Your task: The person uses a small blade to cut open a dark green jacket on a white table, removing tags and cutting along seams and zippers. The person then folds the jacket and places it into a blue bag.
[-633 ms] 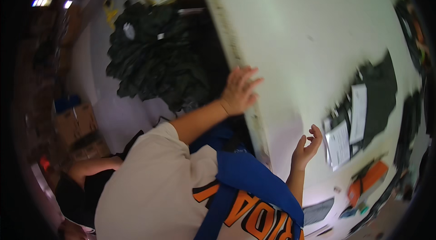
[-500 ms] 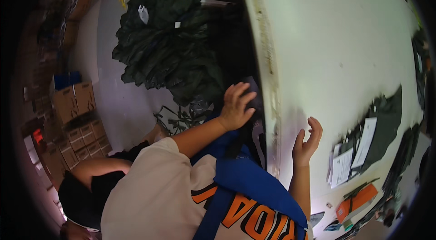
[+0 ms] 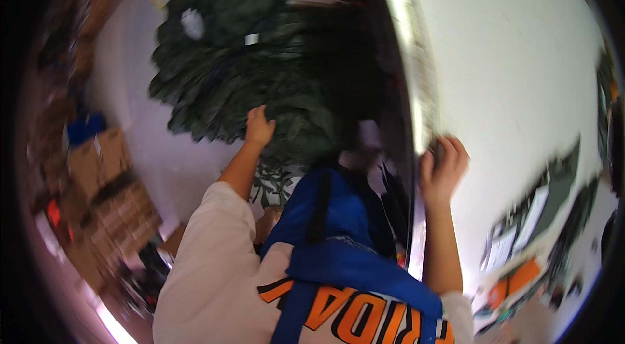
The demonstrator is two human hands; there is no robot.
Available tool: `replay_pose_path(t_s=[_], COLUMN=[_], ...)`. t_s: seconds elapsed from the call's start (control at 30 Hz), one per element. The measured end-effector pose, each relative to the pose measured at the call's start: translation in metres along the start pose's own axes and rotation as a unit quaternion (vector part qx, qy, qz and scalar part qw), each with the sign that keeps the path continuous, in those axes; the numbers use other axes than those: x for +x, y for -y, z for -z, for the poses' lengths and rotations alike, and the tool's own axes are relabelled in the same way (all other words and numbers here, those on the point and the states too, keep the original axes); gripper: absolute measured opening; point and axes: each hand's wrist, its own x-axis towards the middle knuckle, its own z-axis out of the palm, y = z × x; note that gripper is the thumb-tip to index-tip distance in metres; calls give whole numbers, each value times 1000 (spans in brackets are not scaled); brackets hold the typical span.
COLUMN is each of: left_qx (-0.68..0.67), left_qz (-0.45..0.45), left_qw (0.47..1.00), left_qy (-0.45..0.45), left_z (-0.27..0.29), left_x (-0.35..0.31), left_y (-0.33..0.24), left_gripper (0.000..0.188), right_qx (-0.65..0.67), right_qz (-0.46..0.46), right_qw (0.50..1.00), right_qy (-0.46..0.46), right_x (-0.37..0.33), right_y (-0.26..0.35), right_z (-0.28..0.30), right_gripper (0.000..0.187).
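Observation:
A heap of dark green garments or cloth pieces lies to the left of the white table. My left hand is at the near side of this heap, its fingers pointing into the folds and thumb apart; no grip on the cloth shows. Over the left edge of the white table is my right hand, fingers bent and thumb apart. The dark patch between its thumb and fingers may be shadow; motion blurs it.
Dark green cloth pieces with white paper sheets rest on the table's right side, near an orange object. Brown cardboard boxes are stacked at the left. Dark green strips lie below the heap.
My left hand has moved left from beside the table edge to the green heap. My right hand has shifted slightly up, its fingers more bent. The person at lower left has gone from view.

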Motion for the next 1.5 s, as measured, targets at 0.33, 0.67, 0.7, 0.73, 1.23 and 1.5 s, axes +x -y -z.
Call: replay_pose_path(t_s=[0.33, 0.67, 0.7, 0.73, 1.23, 1.5], left_qx=[-217, -100, -74, -67, 15, 66], left_qz=[-141, -156, -165, -157, -129, -169], left_qw=[960, 960, 959, 958, 898, 857], left_qy=[108, 208, 219, 229, 421, 482], left_z=[36, 18, 13, 15, 10, 42], left_x=[-42, -40, -38, -40, -18, -23], left_y=[-200, -165, -155, -153, -162, -227], left_gripper=[55, 54, 54, 53, 41, 42], right_qx=[136, -266, -272, -206, -200, 296], right_qz=[-68, -502, -608, -699, -720, -558], right_qw=[986, 705, 641, 603, 630, 463], right_qy=[-64, -425, -381, -325, -213, -622], right_x=[-19, -300, -328, -347, -387, -405], right_y=[-66, -332, -350, -364, -294, -112], right_z=[58, 211, 224, 239, 223, 146], right_gripper=[40, 39, 44, 52, 25, 17])
